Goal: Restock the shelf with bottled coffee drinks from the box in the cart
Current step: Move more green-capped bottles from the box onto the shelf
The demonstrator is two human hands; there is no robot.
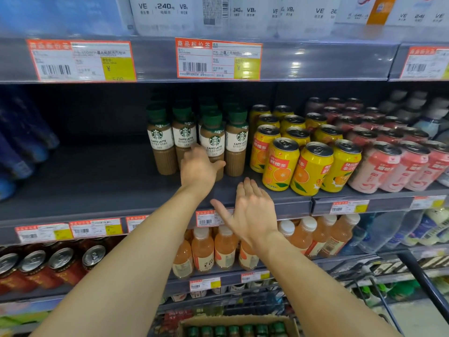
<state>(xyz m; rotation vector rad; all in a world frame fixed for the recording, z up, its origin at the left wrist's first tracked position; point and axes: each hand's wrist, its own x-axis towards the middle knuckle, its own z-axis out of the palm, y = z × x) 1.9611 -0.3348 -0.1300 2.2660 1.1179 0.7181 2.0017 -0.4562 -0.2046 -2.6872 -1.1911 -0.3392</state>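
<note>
Stock remaining, nearest first: brown cardboard box (239,325) at bottom centre of view, inside black wire cart (379,283), holding a visible row of green-capped bottles (233,330). Count beyond that row not determinable; box interior cut off by lower frame edge.

Right hand (250,210): empty, fingers straight and spread, palm down, hovering above front lip of dark grey metal shelf (97,186), just ahead of the yellow orange-drink cans (280,164).

Left hand (198,169): fingers extended, reaching among front coffee bottles, thumb against lower body of front-most green-capped brown caffe latte bottle (212,142). Fingertips hidden behind that bottle; full grip not confirmed, more likely a push or alignment contact.

Shelved stock: four columns of caffe latte bottles (184,135), running back into shadow; rear depth not readable. Front-most bottle offset forward of neighbours, out of line.

Assessment of progress: partly done. Several bottles already in place; wide bare span of shelf to left of coffee block and bare strip in front. Box not emptied.

Work left, as judged: square front-most bottle into its column, return to cart, transfer remaining bottles, fill forward to shelf lip.

Beyond: pink cans (379,166) right of yellow ones; orange-bordered price tags (218,59) on upper shelf rail.
</note>
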